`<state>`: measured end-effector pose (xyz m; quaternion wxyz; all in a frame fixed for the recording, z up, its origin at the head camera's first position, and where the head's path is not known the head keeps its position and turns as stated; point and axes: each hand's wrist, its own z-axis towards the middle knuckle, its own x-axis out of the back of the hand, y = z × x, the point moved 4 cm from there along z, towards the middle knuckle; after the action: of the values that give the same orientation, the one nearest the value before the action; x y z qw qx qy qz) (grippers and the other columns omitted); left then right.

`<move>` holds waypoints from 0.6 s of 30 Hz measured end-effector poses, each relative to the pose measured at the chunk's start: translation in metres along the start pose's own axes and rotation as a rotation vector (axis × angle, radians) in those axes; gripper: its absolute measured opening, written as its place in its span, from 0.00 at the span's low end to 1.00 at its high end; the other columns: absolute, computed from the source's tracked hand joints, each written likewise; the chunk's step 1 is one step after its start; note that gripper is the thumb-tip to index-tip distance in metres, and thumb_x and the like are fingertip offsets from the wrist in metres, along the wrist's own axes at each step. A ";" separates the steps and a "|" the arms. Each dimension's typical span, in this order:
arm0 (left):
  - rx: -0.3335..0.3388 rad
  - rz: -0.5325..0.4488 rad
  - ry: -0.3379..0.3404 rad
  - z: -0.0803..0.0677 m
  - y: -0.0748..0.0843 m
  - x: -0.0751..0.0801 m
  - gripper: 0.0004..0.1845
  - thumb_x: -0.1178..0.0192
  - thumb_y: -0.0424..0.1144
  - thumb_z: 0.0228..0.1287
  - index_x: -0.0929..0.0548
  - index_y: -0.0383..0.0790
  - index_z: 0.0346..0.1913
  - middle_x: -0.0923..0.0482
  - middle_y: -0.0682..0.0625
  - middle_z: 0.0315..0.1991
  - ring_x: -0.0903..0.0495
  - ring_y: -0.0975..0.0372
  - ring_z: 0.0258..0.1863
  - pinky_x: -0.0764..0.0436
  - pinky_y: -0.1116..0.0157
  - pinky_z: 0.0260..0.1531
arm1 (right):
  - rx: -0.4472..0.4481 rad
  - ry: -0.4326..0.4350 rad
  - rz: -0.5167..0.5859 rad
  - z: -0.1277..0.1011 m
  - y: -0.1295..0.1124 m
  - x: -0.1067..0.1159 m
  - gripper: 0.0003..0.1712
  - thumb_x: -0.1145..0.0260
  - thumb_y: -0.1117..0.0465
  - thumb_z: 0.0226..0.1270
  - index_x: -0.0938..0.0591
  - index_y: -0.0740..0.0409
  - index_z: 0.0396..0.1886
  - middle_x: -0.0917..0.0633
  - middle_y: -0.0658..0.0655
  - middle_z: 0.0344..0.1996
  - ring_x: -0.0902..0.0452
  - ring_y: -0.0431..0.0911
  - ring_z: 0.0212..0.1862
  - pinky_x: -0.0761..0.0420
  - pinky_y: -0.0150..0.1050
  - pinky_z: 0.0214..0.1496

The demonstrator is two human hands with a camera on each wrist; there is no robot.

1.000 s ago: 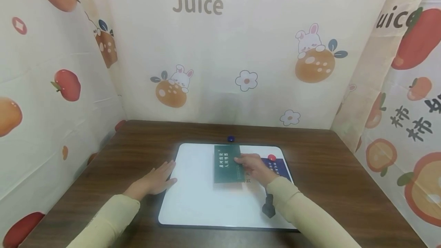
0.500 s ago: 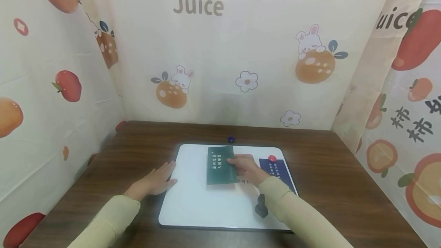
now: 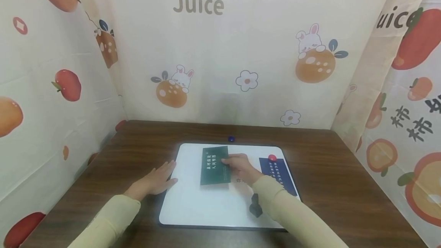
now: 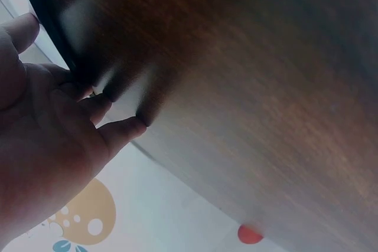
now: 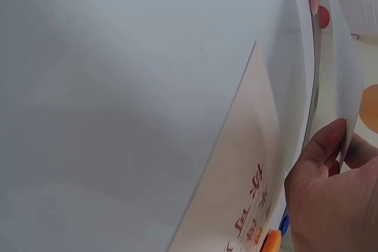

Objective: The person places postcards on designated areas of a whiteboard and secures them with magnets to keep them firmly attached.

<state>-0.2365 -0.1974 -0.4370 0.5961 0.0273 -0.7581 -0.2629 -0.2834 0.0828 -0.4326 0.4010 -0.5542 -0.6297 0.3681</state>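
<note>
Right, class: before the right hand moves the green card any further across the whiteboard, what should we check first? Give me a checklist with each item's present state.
1. Right hand grips the green card by its right edge: ok.
2. Left hand rests flat at the whiteboard's left edge, steadying it: ok.
3. Bare board to the left of the card: ok.
4. Blue card lies flat on the right under the red magnet: ok.
5. Blue magnet sits on the table beyond the board, out of the way: ok.
6. Whether another sheet is pinched behind the green card: cannot tell.
</note>
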 end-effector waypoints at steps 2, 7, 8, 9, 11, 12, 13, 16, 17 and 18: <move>-0.002 -0.002 0.002 0.000 -0.001 0.000 0.37 0.51 0.49 0.72 0.49 0.29 0.73 0.54 0.35 0.74 0.59 0.41 0.72 0.58 0.36 0.64 | 0.006 -0.003 -0.012 0.000 -0.001 -0.003 0.37 0.31 0.62 0.60 0.35 0.71 0.66 0.33 0.69 0.65 0.41 0.62 0.68 0.38 0.52 0.67; -0.008 -0.003 0.003 0.000 -0.002 0.000 0.37 0.52 0.49 0.73 0.49 0.29 0.73 0.54 0.35 0.74 0.59 0.42 0.72 0.58 0.37 0.65 | 0.003 0.010 -0.002 0.002 -0.002 -0.011 0.34 0.30 0.66 0.59 0.32 0.73 0.63 0.30 0.70 0.62 0.38 0.62 0.67 0.37 0.51 0.66; -0.008 -0.006 0.002 -0.001 -0.002 0.000 0.37 0.52 0.49 0.73 0.50 0.29 0.73 0.54 0.35 0.74 0.59 0.42 0.72 0.58 0.37 0.65 | 0.001 0.011 0.000 0.002 -0.002 -0.012 0.33 0.31 0.67 0.59 0.31 0.74 0.62 0.29 0.70 0.61 0.38 0.62 0.66 0.36 0.51 0.66; -0.008 -0.010 0.002 -0.001 -0.002 0.000 0.37 0.51 0.49 0.73 0.49 0.29 0.73 0.54 0.35 0.74 0.59 0.41 0.72 0.58 0.37 0.65 | 0.000 0.013 -0.003 0.002 -0.002 -0.013 0.32 0.31 0.67 0.59 0.30 0.74 0.61 0.28 0.70 0.61 0.37 0.62 0.66 0.36 0.51 0.66; -0.007 -0.015 0.000 -0.001 -0.001 0.000 0.37 0.51 0.49 0.73 0.49 0.29 0.73 0.54 0.34 0.74 0.59 0.41 0.72 0.58 0.37 0.64 | 0.000 0.016 -0.024 0.001 -0.002 -0.014 0.31 0.31 0.67 0.59 0.30 0.74 0.61 0.28 0.70 0.60 0.36 0.62 0.66 0.35 0.50 0.65; -0.006 -0.015 0.000 -0.001 -0.001 0.000 0.37 0.51 0.48 0.72 0.49 0.29 0.73 0.54 0.34 0.74 0.59 0.41 0.72 0.58 0.37 0.64 | 0.002 0.015 -0.029 0.001 -0.002 -0.015 0.31 0.31 0.67 0.59 0.30 0.74 0.61 0.28 0.70 0.60 0.36 0.61 0.66 0.34 0.50 0.65; -0.006 -0.015 0.000 -0.002 0.000 0.000 0.37 0.51 0.48 0.72 0.49 0.29 0.73 0.54 0.34 0.74 0.59 0.41 0.72 0.58 0.37 0.64 | 0.006 0.013 -0.037 0.001 -0.002 -0.016 0.31 0.31 0.67 0.59 0.30 0.74 0.60 0.27 0.70 0.60 0.36 0.62 0.66 0.34 0.50 0.65; -0.003 -0.002 0.003 -0.002 0.000 0.001 0.37 0.51 0.49 0.73 0.49 0.29 0.73 0.54 0.34 0.74 0.58 0.41 0.72 0.58 0.37 0.64 | 0.021 0.017 -0.054 0.001 -0.001 -0.017 0.31 0.31 0.68 0.59 0.29 0.74 0.60 0.27 0.70 0.59 0.35 0.62 0.65 0.33 0.50 0.64; -0.002 0.003 0.004 -0.001 0.000 0.001 0.37 0.51 0.49 0.73 0.49 0.29 0.73 0.54 0.34 0.74 0.58 0.41 0.72 0.58 0.37 0.64 | 0.028 0.018 -0.054 0.002 0.000 -0.017 0.30 0.31 0.68 0.58 0.29 0.74 0.59 0.26 0.70 0.58 0.35 0.62 0.64 0.32 0.50 0.64; -0.001 0.005 0.004 -0.001 0.000 0.001 0.37 0.51 0.49 0.73 0.49 0.29 0.73 0.54 0.34 0.74 0.58 0.41 0.72 0.58 0.37 0.64 | 0.035 0.022 -0.062 0.003 0.000 -0.017 0.30 0.31 0.68 0.58 0.28 0.74 0.59 0.26 0.70 0.58 0.34 0.62 0.64 0.32 0.50 0.63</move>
<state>-0.2354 -0.1980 -0.4358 0.5984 0.0257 -0.7569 -0.2617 -0.2846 0.0657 -0.4355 0.4288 -0.5312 -0.6356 0.3605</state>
